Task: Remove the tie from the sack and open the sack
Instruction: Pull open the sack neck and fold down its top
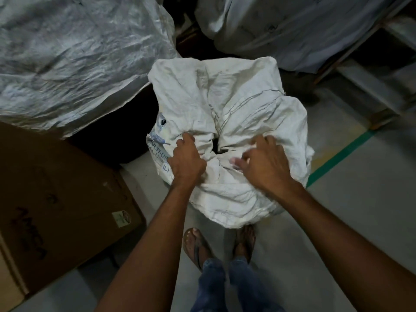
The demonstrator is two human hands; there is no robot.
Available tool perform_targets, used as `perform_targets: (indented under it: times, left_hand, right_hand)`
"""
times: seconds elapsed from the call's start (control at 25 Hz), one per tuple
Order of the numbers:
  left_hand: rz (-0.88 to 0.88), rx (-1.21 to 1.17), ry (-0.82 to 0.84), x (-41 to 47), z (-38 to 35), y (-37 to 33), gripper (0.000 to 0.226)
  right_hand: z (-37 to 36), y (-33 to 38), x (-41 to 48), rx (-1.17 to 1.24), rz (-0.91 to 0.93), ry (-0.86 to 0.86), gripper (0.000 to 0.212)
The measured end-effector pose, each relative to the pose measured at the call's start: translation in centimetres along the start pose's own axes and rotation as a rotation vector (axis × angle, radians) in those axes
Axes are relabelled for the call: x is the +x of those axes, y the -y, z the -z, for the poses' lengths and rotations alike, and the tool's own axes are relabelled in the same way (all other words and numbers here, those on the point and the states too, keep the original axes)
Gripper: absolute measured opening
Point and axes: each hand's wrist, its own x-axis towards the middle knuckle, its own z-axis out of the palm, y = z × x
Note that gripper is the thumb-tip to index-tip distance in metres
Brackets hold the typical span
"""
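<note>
Sack (247,104) upright, mouth facing up, left hand (186,158) gripping its fabric, right hand (263,163) loosely open, blurred

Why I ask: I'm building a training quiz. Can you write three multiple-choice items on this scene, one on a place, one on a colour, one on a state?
1. Where is the cardboard box relative to the sack?
A. On the person's left
B. On the person's right
C. On top of it

2. What colour is the floor stripe?
A. Red
B. Green
C. Blue

3. How is the sack's mouth?
A. Spread wide open
B. Bunched, with a small dark gap
C. Sewn flat

1 A: the box lies left of the sack.
2 B: the stripe right of the sack is green.
3 B: folds crowd round one small dark hole.
</note>
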Motion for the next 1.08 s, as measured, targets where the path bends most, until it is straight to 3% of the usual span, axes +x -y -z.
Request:
perform_targets:
  times: [0.04,0.08,0.12,0.24,0.36,0.44,0.52,0.6,0.64,0.72,0.8,0.92,1.0,1.08]
  left_hand:
    - [-0.041,0.025,-0.034,-0.1,0.3,0.6,0.058]
    - [-0.075,0.06,-0.066,-0.1,0.8,1.1,0.059]
    - [-0.102,0.107,-0.096,0.0,1.2,1.6,0.064]
    - [-0.096,0.265,-0.062,0.5,2.1,2.3,0.085]
    - [-0.014,0.184,0.03,1.3,2.0,3.0,0.093]
    - [0.086,-0.038,0.022,1.6,2.0,3.7,0.089]
    - [0.079,-0.163,-0.097,1.5,2.3,4.1,0.069]
    - [-0.027,-0.134,-0.239,0.9,3.1,3.8,0.047]
    - [-0.083,-0.105,-0.285,0.6,3.7,3.3,0.05]
    - [-0.179,-0.047,-0.335,-0.2,5.3,1.9,0.061]
    - [-0.242,-0.035,-0.369,-1.1,7.5,0.2,0.063]
    - [-0.313,0.012,-0.437,-2.1,11.6,-2.6,0.07]
    - [-0.358,0.013,-0.482,-2.5,14.8,-4.2,0.071]
    - [-0.347,-0.011,-0.535,-2.3,18.5,-5.4,0.066]
  right_hand:
    - [0.0,0.1,1.3,-0.014,0.021,-0.159,0.043]
    - [0.2,0.1,2.9,-0.042,0.026,-0.247,0.053]
    - [0.5,0.1,4.8,-0.076,0.01,-0.227,0.072]
    - [0.5,0.6,9.5,-0.1,-0.097,0.025,0.112]
    - [-0.5,0.5,10.7,0.04,-0.214,0.181,0.121]
    - [-1.1,0.0,10.2,0.133,-0.347,0.217,0.112]
    - [-1.6,-0.5,9.3,0.094,-0.421,0.215,0.104]
    - [-2.0,-0.6,8.2,-0.042,-0.349,0.162,0.067]
    - [-1.9,-0.6,7.7,-0.084,-0.307,0.123,0.042]
    - [-0.5,-0.4,6.7,-0.079,-0.305,0.054,0.018]
    - [1.7,-0.3,5.5,-0.036,-0.268,-0.038,0.017]
    - [6.4,-0.2,2.8,0.129,-0.048,-0.14,0.028]
    - [10.5,-0.4,0.7,0.238,-0.01,-0.126,0.032]
    - [14.5,-0.8,-1.2,0.219,-0.028,-0.027,0.022]
